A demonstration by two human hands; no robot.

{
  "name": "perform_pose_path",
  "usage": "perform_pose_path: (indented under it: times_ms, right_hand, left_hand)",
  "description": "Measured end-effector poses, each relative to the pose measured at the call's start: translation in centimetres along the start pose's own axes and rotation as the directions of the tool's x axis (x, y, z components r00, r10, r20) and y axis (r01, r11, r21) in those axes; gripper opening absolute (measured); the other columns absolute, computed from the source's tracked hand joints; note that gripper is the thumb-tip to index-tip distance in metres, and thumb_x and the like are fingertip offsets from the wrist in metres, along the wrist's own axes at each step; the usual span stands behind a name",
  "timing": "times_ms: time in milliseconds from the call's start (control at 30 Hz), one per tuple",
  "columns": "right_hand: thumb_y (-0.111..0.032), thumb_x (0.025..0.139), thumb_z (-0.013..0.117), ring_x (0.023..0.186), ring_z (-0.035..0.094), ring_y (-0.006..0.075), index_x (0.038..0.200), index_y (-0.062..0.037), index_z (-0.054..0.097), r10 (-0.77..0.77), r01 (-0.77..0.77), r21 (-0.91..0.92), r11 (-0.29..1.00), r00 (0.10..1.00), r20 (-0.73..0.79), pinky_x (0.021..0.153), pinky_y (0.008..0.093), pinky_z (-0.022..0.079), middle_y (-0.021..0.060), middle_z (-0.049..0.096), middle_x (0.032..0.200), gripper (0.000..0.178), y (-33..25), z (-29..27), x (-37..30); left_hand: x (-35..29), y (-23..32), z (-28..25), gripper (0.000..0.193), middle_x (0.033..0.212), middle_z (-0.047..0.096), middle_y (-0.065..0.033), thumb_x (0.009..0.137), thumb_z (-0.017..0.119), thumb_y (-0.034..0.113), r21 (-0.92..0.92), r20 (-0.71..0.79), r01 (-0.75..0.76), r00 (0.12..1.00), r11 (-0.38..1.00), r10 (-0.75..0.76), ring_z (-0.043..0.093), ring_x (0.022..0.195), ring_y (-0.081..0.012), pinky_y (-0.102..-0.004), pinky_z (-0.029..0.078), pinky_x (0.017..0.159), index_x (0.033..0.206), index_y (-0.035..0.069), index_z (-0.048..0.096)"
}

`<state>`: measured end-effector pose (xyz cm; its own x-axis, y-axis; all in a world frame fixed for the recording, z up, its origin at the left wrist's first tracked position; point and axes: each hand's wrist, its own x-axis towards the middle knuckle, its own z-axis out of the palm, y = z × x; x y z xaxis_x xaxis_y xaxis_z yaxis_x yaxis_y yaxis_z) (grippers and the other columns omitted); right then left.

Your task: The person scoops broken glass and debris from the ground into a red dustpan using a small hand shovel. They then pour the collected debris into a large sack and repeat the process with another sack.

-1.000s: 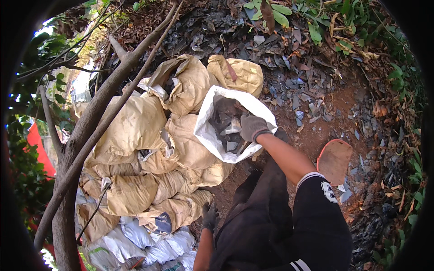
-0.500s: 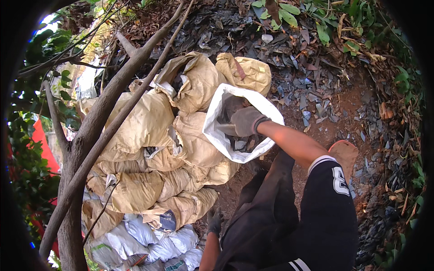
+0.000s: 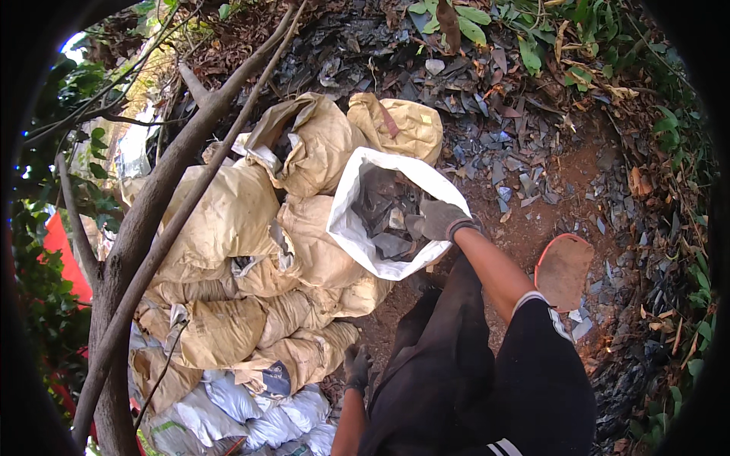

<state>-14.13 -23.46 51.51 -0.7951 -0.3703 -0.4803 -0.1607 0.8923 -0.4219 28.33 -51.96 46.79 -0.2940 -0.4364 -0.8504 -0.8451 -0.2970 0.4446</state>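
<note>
Gaping white sack point(image 3: 357, 228) — dark flat shards point(image 3: 384, 220) inside, gloved right hand point(image 3: 439, 219) within.

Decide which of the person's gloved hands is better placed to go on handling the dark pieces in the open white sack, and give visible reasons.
Right. The right hand is already at the mouth of the white sack, against the dark pieces. The left hand hangs low beside the tan sacks, well away from the opening.

1. A grey work glove with a dark knit cuff covers the right hand point(image 3: 439, 219).
2. A dark glove covers the left hand point(image 3: 357, 366).
3. Black short-sleeved shirt with white-trimmed sleeve hem; dark trousers; white stripes near the waist.
</note>
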Motion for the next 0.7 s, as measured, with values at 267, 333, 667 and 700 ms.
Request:
perform_pose_path:
  times_ms: [267, 333, 667, 700]
  right_hand:
    - [-0.041, 0.081, 0.072, 0.101, 0.068, 0.0292, 0.116, -0.0041, 0.065, 0.359, -0.063, 0.746, 0.663, 0.901, -0.242, 0.090, 0.0389, 0.051, 0.0204, 0.070, 0.106, 0.051, 4.7, -6.6, -2.6]
    - [-0.047, 0.077, 0.076, 0.115, 0.063, 0.0334, 0.130, -0.0006, 0.057, 0.267, -0.108, 0.736, 0.669, 0.958, -0.102, 0.096, 0.0382, 0.048, 0.0259, 0.065, 0.120, 0.073, 6.1, -3.2, -1.1]
    - [-0.020, 0.066, 0.069, 0.084, 0.070, 0.0355, 0.088, 0.0031, 0.071, 0.248, -0.123, 0.461, 0.879, 0.944, -0.220, 0.075, 0.0400, 0.055, 0.0276, 0.069, 0.090, 0.032, 18.2, 0.4, 0.2]
    - [-0.019, 0.066, 0.068, 0.078, 0.070, 0.0317, 0.090, 0.0044, 0.069, 0.357, -0.207, 0.594, 0.778, 0.923, -0.145, 0.072, 0.0382, 0.055, 0.0232, 0.070, 0.086, 0.033, 16.8, -1.9, 0.1]
  left_hand:
    - [4.0, 13.2, 8.5, 0.080, 0.138, 0.048, -0.0199, 0.095, 0.055, 0.055, -0.234, 0.116, -0.144, 0.978, 0.962, 0.174, 0.061, 0.107, -0.0293, -0.0425, 0.056, 0.084, 0.151, 0.006, 0.026]
    - [4.3, 17.9, 13.0, 0.087, 0.140, 0.048, -0.0192, 0.092, 0.052, 0.064, -0.238, 0.155, -0.138, 0.972, 0.961, 0.178, 0.060, 0.112, -0.0306, -0.0462, 0.055, 0.084, 0.152, 0.007, 0.027]
    - [1.8, 20.8, 25.2, 0.042, 0.093, 0.068, -0.0306, 0.091, 0.064, 0.032, 0.517, 0.161, -0.575, 0.793, 0.634, 0.588, 0.065, 0.092, -0.0476, -0.0490, 0.049, 0.076, 0.098, -0.010, 0.065]
    - [2.0, 20.2, 24.9, 0.042, 0.092, 0.069, -0.0288, 0.091, 0.064, 0.031, 0.486, 0.108, -0.580, 0.782, 0.654, 0.614, 0.067, 0.090, -0.0445, -0.0480, 0.049, 0.075, 0.098, -0.010, 0.065]
